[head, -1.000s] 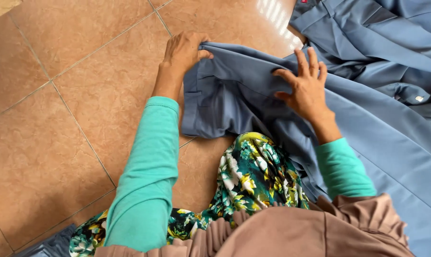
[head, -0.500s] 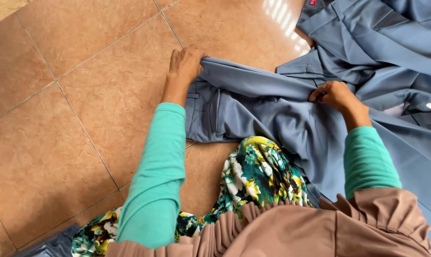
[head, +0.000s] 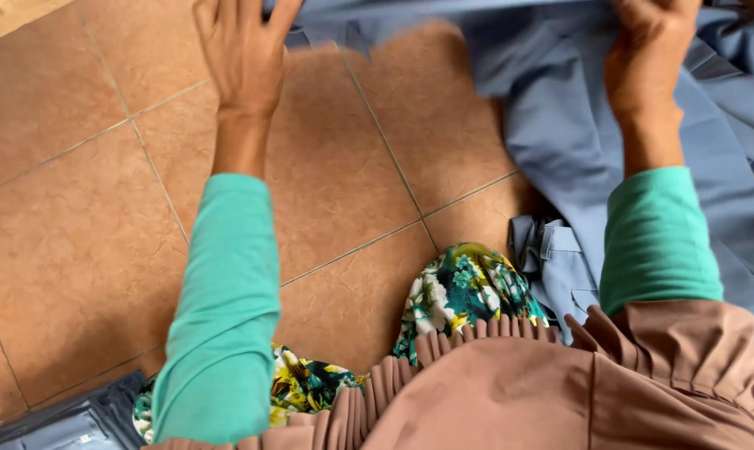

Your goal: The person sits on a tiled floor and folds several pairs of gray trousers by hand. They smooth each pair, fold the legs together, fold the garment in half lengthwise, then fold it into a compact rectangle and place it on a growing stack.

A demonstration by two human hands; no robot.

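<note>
A blue-grey garment [head: 552, 125] lies spread over the brown tiled floor [head: 77, 242] at the top and right of the head view. My left hand [head: 239, 46] reaches far forward with fingers spread, its fingertips at the garment's top edge near the frame border. My right hand [head: 648, 42] is closed on the cloth at the upper right, fingers curled into the fabric. Both arms wear teal sleeves. A waistband part of the garment [head: 556, 262] rests near my right elbow.
A floral green, yellow and white cloth [head: 460, 292] lies over my lap near the bottom centre. A pleated dusty-pink cloth [head: 510, 392] hangs in the foreground. A dark folded item [head: 69, 421] sits at the bottom left corner.
Both hands have moved far forward, away from me, carrying the garment's edge along; bare tiles now show where the folded cloth lay in front of my lap.
</note>
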